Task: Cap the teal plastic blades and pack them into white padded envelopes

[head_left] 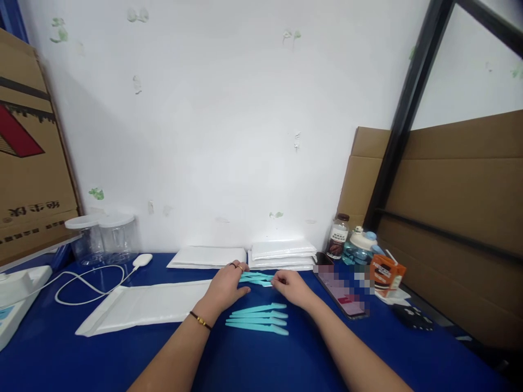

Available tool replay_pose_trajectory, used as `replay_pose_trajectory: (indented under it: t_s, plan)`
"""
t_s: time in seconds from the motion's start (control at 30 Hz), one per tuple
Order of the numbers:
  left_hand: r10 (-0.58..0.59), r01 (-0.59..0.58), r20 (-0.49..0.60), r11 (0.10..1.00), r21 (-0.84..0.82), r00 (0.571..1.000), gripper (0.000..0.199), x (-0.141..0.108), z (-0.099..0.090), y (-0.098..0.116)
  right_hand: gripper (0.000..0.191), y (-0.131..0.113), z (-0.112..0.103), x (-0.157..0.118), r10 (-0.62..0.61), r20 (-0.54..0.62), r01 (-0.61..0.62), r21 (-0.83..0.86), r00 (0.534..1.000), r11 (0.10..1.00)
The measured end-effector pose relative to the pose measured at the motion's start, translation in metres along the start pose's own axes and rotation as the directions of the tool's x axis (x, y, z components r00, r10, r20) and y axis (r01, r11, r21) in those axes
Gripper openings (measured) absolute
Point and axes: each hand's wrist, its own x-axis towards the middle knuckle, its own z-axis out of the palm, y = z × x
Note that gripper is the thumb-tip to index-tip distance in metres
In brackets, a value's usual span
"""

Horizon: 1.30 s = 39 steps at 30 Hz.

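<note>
The blue bench [265, 365] spans the foreground. The white mailer [159, 305] lies at nine o'clock. The left hand [226, 286], fingers apart, reaches the upper turquoise razors [256, 277] from nine o'clock; the right hand [293, 287] pinches their three-o'clock end. The lower turquoise razors [258, 321] lie at six o'clock, clear of all fingers.

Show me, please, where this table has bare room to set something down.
The blue table is bare between left forearm and right forearm, nearer than the lower turquoise tools, and nearer than the long envelope. Crowded: around phone, bottle and orange box.
</note>
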Motion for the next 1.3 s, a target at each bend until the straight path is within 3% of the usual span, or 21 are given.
replay_pose_trajectory:
  t_s: [0.07,0.17,0.3,0.4,0.47,0.53,0.67,0.8,1.0,1.1,1.17,1.3]
  plan:
    - [0.081,-0.081,-0.012,0.996,0.027,0.997,0.036,0.001,-0.001,0.004,0.017,0.004,-0.002,0.001,0.099,0.076,-0.115,0.234,0.992,0.965]
    - [0.141,-0.142,0.02,0.988,0.068,0.99,0.02,0.003,-0.001,0.01,0.016,0.005,-0.003,0.0,0.185,0.155,-0.238,0.483,0.97,0.843]
    - [0.15,-0.151,0.024,0.985,0.08,0.988,0.02,0.005,0.0,0.011,0.023,0.002,-0.007,-0.001,0.165,0.207,-0.256,0.567,0.964,0.783]
    - [0.14,-0.141,0.009,0.986,0.084,0.99,0.022,0.006,0.004,0.008,0.029,0.005,-0.013,0.0,0.172,0.105,-0.201,0.427,0.98,0.882]
    - [0.127,-0.127,0.008,0.988,0.084,0.992,0.025,0.007,0.008,0.005,0.027,0.012,-0.019,0.0,0.144,-0.048,-0.132,0.197,0.988,0.971]
    - [0.11,-0.11,0.001,0.991,0.08,0.994,0.029,0.009,0.011,0.003,0.016,0.021,-0.026,-0.001,0.07,-0.134,-0.076,-0.038,0.989,0.996]
    - [0.076,-0.076,-0.05,0.997,0.005,0.996,0.033,0.009,0.008,0.005,0.019,0.032,-0.034,-0.005,-0.012,-0.097,-0.012,-0.242,0.995,0.97]
    - [-0.002,-0.019,-0.08,0.966,-0.258,0.997,0.034,0.008,0.002,0.01,0.013,0.028,-0.033,-0.008,-0.069,-0.008,0.063,-0.297,0.998,0.953]
    - [-0.112,0.119,0.053,0.731,-0.672,0.992,0.041,0.012,0.011,0.009,0.008,0.027,-0.031,-0.009,-0.017,-0.026,0.006,-0.358,1.0,0.934]
    - [-0.083,0.125,0.094,0.688,-0.715,0.992,0.043,0.013,0.017,0.008,0.007,0.03,-0.034,-0.009,-0.016,-0.072,-0.002,-0.239,0.997,0.971]
    - [-0.057,0.118,0.11,0.712,-0.692,0.992,0.043,0.011,0.019,0.009,0.008,0.029,-0.036,-0.008,0.001,-0.096,-0.006,-0.053,0.995,0.999]
    - [-0.02,0.11,0.15,0.78,-0.616,0.988,0.045,0.007,0.015,0.014,0.016,0.015,-0.037,-0.009,0.002,-0.119,0.04,0.348,0.993,0.937]
